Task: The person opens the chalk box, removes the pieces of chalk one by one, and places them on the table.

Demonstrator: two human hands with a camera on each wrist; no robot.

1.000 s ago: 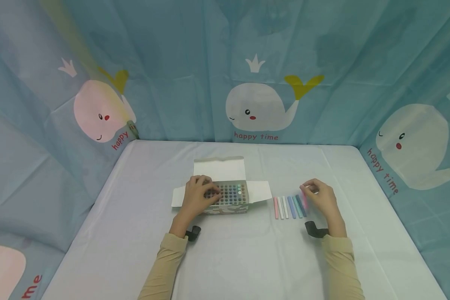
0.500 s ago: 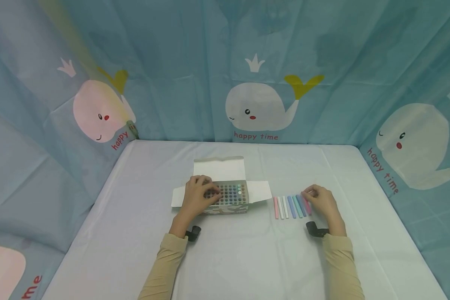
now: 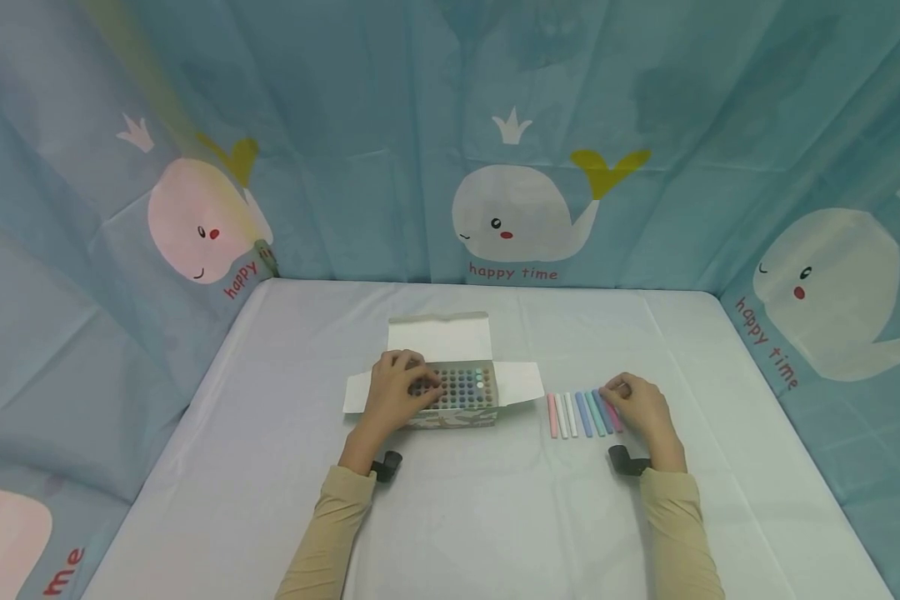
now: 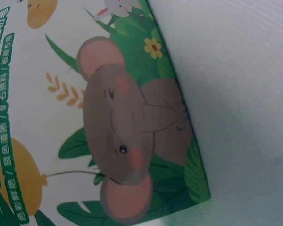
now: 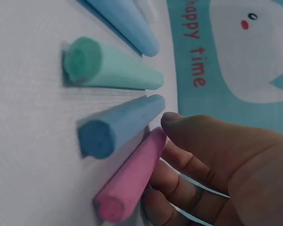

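Note:
A printed cardboard box point(image 3: 457, 418) full of upright coloured chalks stands with its flaps folded out. My left hand point(image 3: 396, 387) rests over its left part, fingers bent and thumb above the chalk tops. The left wrist view shows only the box's elephant-printed side point(image 4: 118, 117); that hand is hidden there. To the right, my right hand point(image 3: 640, 406) pinches the far end of a pink chalk point(image 5: 129, 181), whose length lies on the cloth. Beside it lies a dark blue chalk point(image 5: 122, 127), then a green chalk point(image 5: 115, 66) and a light blue chalk point(image 5: 125, 23).
Farther left in the row are white chalks point(image 3: 567, 415) and a salmon-pink chalk point(image 3: 552, 415). The box's right flap point(image 3: 519, 382) reaches toward the row. White cloth covers the table point(image 3: 480, 517); a blue whale-print curtain point(image 3: 390, 208) encloses its back and sides.
My right hand has lowered the pink chalk to the cloth at the right end of the row and shifted slightly left. The left hand and the box have stayed in place.

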